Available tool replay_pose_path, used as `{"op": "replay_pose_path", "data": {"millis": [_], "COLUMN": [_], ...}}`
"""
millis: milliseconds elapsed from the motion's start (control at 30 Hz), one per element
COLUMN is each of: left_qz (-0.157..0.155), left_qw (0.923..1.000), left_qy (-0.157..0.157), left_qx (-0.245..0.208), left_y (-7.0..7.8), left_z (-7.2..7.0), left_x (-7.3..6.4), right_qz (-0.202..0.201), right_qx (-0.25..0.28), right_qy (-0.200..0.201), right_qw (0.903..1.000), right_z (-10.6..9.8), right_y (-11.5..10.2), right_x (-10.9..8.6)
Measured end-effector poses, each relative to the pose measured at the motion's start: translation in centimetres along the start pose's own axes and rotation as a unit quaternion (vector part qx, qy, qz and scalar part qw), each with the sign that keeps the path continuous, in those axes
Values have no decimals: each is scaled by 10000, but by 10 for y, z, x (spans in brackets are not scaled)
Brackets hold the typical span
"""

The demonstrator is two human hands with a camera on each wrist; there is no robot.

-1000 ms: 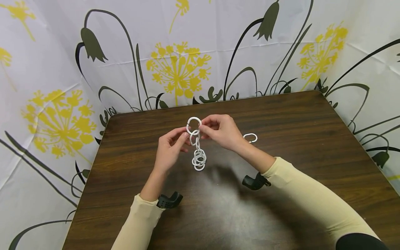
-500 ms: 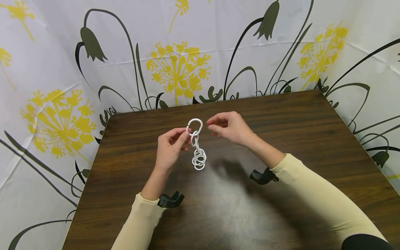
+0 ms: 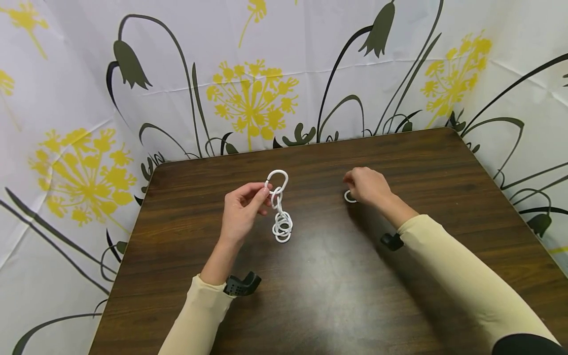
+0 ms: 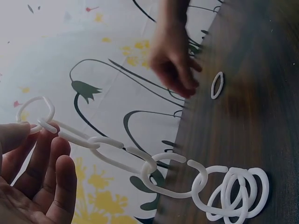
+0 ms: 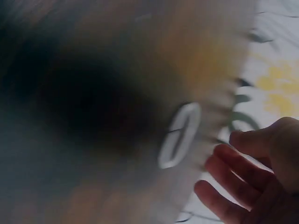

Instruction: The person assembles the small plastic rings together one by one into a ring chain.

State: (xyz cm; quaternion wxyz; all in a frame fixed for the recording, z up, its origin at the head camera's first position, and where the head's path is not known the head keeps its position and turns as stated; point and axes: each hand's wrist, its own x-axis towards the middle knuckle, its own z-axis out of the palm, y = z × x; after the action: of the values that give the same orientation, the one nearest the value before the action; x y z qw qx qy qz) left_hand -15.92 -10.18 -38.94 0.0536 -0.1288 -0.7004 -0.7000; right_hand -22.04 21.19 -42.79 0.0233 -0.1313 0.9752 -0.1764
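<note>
A chain of white plastic links (image 3: 277, 199) hangs from my left hand (image 3: 239, 212), its lower links heaped on the table. Thumb and fingers of that hand pinch the top link (image 3: 287, 180), which has a gap in its ring. My right hand (image 3: 370, 186) hovers above a loose white oval link (image 3: 349, 199) lying to the right. The right wrist view shows the loose link (image 5: 193, 128) apart from the fingertips (image 5: 219, 151), which are loosely bent with nothing between them. In the head view the right hand covers part of this link.
The brown wood-grain table (image 3: 324, 281) extends under both hands. Behind it and along its sides hangs a white curtain (image 3: 177, 113) with yellow and dark green flowers. Dark camera mounts (image 3: 243, 284) sit on both wrists.
My right hand has let go of the chain's top link and moved right, to above the loose link. My left hand has stayed nearly still with the chain.
</note>
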Motion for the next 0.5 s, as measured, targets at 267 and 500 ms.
{"op": "replay_pose_path", "data": {"millis": [267, 500], "left_qz": [-19, -35], "left_qw": [10000, 10000], "left_qy": [-25, -47], "left_qx": [-11, 72], "left_y": [-1, 0], "left_z": [0, -1], "left_x": [-1, -1], "right_qz": [-238, -367], "right_qx": [-635, -805], "right_qy": [-32, 167], "right_qw": [9977, 9959], "right_z": [21, 28], "right_y": [21, 23], "right_x": [-4, -3]}}
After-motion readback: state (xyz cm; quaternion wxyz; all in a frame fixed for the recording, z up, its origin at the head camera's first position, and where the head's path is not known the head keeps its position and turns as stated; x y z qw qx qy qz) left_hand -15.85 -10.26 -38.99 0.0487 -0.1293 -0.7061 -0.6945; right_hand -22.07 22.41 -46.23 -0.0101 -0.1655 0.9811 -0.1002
